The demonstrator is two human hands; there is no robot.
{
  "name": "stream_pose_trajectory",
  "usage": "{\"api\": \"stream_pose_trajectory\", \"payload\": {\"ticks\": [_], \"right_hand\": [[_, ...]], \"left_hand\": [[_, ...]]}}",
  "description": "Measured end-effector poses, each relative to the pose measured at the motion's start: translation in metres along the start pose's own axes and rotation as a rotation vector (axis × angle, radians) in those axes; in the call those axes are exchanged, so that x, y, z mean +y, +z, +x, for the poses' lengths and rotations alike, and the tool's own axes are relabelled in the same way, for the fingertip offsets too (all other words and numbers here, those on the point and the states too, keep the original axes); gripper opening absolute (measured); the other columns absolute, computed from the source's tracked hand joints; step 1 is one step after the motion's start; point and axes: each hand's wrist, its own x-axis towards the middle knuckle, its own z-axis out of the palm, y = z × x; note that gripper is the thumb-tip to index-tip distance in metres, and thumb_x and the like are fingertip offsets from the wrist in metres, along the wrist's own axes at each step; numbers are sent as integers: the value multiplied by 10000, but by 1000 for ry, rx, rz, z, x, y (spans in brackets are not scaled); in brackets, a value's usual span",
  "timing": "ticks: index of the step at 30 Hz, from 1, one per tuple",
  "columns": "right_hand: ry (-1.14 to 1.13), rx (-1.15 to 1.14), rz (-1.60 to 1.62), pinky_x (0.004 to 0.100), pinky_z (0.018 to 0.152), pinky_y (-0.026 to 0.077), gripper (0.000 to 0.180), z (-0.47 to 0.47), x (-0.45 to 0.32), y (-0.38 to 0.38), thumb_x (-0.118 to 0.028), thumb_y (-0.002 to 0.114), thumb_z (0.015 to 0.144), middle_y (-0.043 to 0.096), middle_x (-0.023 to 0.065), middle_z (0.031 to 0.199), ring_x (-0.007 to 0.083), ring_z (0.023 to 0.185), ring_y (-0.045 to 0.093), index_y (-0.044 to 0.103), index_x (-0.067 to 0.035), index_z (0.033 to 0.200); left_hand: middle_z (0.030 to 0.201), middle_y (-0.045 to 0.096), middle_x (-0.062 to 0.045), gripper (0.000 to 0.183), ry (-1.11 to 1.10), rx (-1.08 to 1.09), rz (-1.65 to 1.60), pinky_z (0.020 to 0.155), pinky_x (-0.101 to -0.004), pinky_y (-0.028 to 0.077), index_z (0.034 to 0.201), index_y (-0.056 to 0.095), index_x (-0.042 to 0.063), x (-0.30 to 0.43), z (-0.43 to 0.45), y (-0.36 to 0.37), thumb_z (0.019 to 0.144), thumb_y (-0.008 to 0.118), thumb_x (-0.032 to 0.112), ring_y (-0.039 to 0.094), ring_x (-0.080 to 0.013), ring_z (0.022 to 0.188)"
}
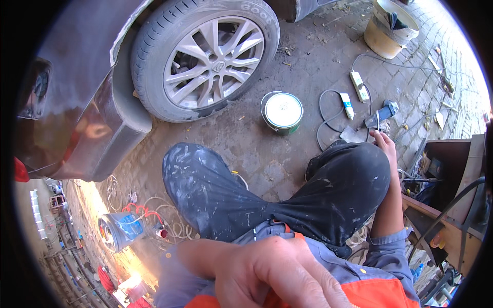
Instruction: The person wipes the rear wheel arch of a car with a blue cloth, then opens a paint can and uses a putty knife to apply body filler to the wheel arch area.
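My left hand (pixel 285 269) is large and close at the bottom edge, in front of my chest, its fingers bent. The fingertips run out of view, so whether it holds anything is hidden. Beside my right knee, my right hand (pixel 385 144) pinches a thin light-coloured object (pixel 378 121), too small to name surely. Just beyond it a blue power tool (pixel 386 111), perhaps an angle grinder, lies on the paving. A white-and-blue tube (pixel 347 106) rests nearby. Between the wheel and my knees stands a round tin (pixel 284 111) with a white lid and wire handle.
A car wheel (pixel 215 63) and dark car body (pixel 77 84) rise ahead and left. A power strip (pixel 359 86) with cable and a dirty bucket (pixel 385 36) are beyond. A wooden cabinet (pixel 443 215) flanks my right; a grey bucket (pixel 125 235) and hoses lie left.
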Motion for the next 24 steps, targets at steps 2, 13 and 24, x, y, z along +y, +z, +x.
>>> {"api": "stream_pose_trajectory", "payload": {"ticks": [2, 13, 24], "right_hand": [[9, -13, 33, 222, 499, 378, 317, 3, 4, -2, -323, 644, 1079, 607, -25, 706, 39, 539, 510, 712, -31, 1179], [28, -41, 41, 207, 529, 400, 294, 11, 11, -3, -166, 632, 1052, 583, -56, 751, 25, 598, 526, 668, -2, 1293], [118, -49, 47, 215, 555, 421, 311, -10, -16, 9, -97, 616, 1013, 604, -32, 781, 36, 623, 542, 654, 8, 1303]], "left_hand": [[1182, 690, -407, 352, 18, -4, -15, 989, -472, 591, 1183, 697, -192, -2, 2, -1, 888, 808, -34, 728, -452, 1124], [1160, 697, -406, 347, 34, 8, -16, 995, -480, 593, 1157, 710, -194, -3, -5, -10, 849, 817, -76, 734, -454, 1108], [1068, 696, -277, 249, -69, 142, 185, 900, -450, 578, 1083, 686, -81, 14, -7, -22, 1035, 565, 130, 712, -390, 987]]}}
